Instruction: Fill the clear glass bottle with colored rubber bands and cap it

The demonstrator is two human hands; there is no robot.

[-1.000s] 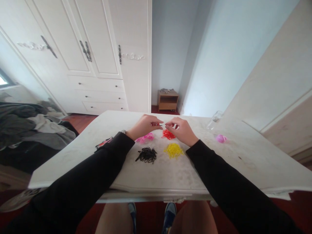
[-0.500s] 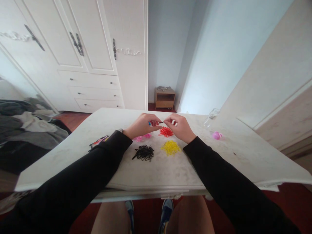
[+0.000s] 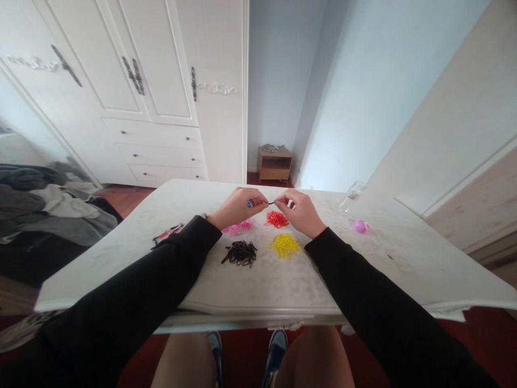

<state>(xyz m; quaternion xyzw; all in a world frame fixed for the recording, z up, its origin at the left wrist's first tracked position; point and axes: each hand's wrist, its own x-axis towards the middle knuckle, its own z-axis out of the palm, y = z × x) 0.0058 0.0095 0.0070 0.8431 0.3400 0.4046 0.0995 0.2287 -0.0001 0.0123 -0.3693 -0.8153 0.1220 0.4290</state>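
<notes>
Between my two hands a thin black rubber band [image 3: 271, 203] is pinched at both ends. My left hand [image 3: 241, 206] closes on its left end, with something blue showing at the fingers. On the other end are the closed fingertips of my right hand [image 3: 295, 209]. Below them on the table lie loose heaps of small bands: a red pile [image 3: 277, 219], a yellow pile [image 3: 285, 246], a black pile [image 3: 241, 253] and a pink pile [image 3: 239, 227]. My left hand partly hides the pink one.
The white table [image 3: 299, 285] spreads under my arms. At its far right stand a clear glass jar [image 3: 352, 197] and a purple-pink round item [image 3: 361, 226]. A colourful flat item [image 3: 168, 234] lies beside my left sleeve. Clothes [image 3: 60, 210] are heaped at the left.
The view has shifted slightly. My hands keep the black band between them, now a little further apart, with more of it showing.
</notes>
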